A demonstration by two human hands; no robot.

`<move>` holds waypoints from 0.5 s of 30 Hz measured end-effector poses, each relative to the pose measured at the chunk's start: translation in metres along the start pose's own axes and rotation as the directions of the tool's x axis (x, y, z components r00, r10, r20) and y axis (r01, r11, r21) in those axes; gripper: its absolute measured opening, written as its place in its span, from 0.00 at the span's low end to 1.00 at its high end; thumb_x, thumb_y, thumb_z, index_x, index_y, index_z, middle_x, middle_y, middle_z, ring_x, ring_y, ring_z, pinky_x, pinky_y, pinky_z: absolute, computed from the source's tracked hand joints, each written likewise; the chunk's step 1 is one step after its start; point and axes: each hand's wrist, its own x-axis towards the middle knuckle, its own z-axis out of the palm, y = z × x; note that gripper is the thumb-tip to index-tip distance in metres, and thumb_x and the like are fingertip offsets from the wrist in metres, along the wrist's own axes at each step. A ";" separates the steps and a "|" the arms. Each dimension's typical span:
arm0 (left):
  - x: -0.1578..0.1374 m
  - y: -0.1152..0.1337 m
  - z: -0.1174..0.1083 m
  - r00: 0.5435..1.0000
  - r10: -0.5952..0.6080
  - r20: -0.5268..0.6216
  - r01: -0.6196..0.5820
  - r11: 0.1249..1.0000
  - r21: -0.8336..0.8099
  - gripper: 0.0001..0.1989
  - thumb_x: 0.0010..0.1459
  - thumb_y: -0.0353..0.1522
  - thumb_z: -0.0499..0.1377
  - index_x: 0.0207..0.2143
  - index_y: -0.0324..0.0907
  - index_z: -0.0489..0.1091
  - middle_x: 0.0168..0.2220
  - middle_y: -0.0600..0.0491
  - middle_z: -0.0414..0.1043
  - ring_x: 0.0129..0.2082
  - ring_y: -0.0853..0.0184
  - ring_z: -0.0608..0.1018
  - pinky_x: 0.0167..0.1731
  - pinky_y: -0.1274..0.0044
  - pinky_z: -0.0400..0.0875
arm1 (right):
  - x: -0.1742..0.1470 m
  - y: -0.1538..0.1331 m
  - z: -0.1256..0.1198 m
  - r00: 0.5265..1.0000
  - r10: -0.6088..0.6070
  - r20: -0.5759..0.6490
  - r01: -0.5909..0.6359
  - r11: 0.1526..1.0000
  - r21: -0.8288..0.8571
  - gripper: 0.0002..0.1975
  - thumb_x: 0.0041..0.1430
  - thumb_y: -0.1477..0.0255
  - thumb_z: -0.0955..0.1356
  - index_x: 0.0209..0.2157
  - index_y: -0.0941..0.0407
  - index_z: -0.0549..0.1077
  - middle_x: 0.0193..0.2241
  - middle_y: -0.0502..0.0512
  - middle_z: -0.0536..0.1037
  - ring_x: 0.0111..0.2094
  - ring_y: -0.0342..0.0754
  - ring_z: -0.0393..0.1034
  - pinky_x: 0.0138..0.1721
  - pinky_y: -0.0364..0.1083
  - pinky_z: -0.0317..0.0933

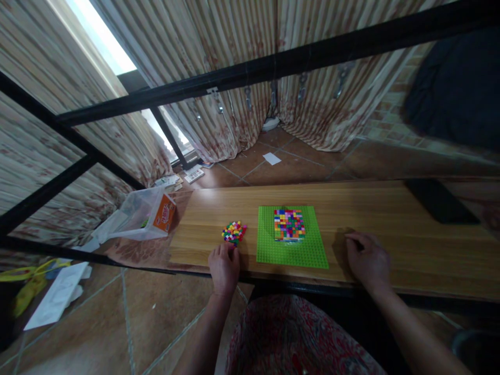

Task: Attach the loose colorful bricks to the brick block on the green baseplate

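A green studded baseplate (pixel 267 250) lies on the wooden table, bearing a square block of multicoloured toy bricks (pixel 289 225) near its far side. To its left is a small heap of loose coloured bricks (pixel 233 230). My left hand (pixel 224 266) is at the near edge of this heap, fingers curled and drawn together; whatever lies between the fingertips is hidden. Right of the baseplate, my right hand (pixel 367 260) rests on the tabletop with its fingers curled in, apart from the bricks, and nothing shows in it.
A clear plastic bin (pixel 136 213) with an orange label stands beyond the table's left end. On the far right of the wooden tabletop (pixel 219 200) lies a dark flat object (pixel 441 202). A black metal frame bar (pixel 242 73) crosses in front of striped curtains (pixel 219 31).
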 end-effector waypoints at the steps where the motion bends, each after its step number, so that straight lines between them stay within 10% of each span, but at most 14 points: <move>1: 0.000 0.000 0.000 1.000 0.002 -0.007 -0.002 1.000 -0.004 0.05 0.60 0.31 0.55 0.34 0.42 0.70 0.31 0.49 0.74 0.35 0.60 0.74 0.38 0.70 0.65 | 0.000 -0.001 0.000 1.000 0.002 0.002 -0.002 1.000 0.005 0.14 0.60 0.64 0.62 0.32 0.56 0.76 0.35 0.60 0.79 0.36 0.54 0.73 0.38 0.50 0.66; 10: -0.011 0.002 -0.008 0.991 0.052 -0.122 -0.063 0.994 -0.085 0.05 0.60 0.32 0.56 0.38 0.42 0.70 0.32 0.50 0.74 0.35 0.61 0.76 0.39 0.70 0.70 | 0.003 -0.003 -0.005 0.999 0.054 0.003 -0.054 0.995 0.080 0.17 0.60 0.62 0.61 0.33 0.57 0.76 0.35 0.62 0.79 0.36 0.55 0.73 0.39 0.52 0.66; 15: -0.015 0.017 -0.020 0.972 0.163 -0.171 -0.198 0.957 -0.212 0.10 0.60 0.33 0.57 0.44 0.43 0.67 0.39 0.49 0.75 0.40 0.63 0.78 0.41 0.71 0.74 | -0.013 -0.075 -0.027 0.981 0.153 0.123 -0.186 0.922 0.340 0.17 0.59 0.58 0.65 0.37 0.56 0.77 0.36 0.59 0.79 0.36 0.51 0.72 0.40 0.50 0.66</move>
